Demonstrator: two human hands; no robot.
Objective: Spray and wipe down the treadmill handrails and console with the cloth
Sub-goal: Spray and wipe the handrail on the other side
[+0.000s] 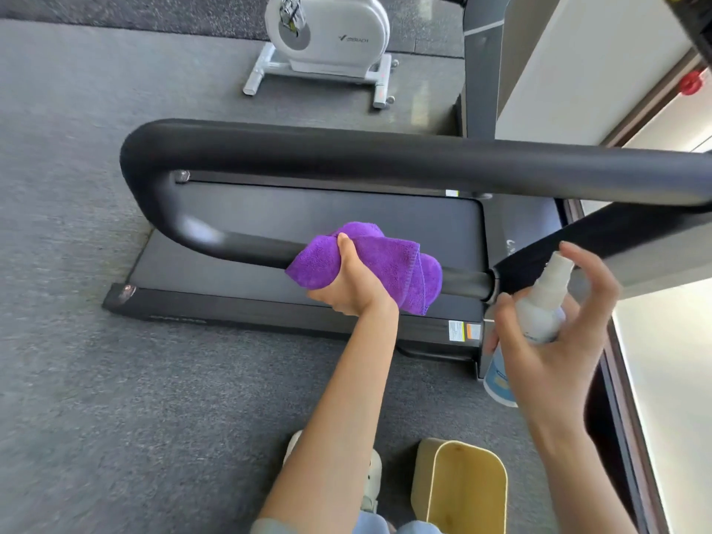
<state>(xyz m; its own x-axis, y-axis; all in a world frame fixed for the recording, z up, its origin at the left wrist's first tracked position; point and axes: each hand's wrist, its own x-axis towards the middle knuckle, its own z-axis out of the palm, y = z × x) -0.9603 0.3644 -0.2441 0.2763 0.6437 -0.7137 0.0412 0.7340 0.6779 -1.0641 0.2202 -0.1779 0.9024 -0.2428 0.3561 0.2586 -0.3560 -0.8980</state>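
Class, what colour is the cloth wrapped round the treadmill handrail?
Purple. The cloth shows best in the head view, gripped by the left hand.

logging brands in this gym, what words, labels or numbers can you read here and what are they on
"MERACH", with a tick-like logo before it: on the white exercise machine on the floor behind the treadmill.
White and orange stickers on the treadmill base: print too small to read.
Blue label on the spray bottle: mostly hidden by the right hand, unreadable.
Pale marking beside the belt: too blurred.
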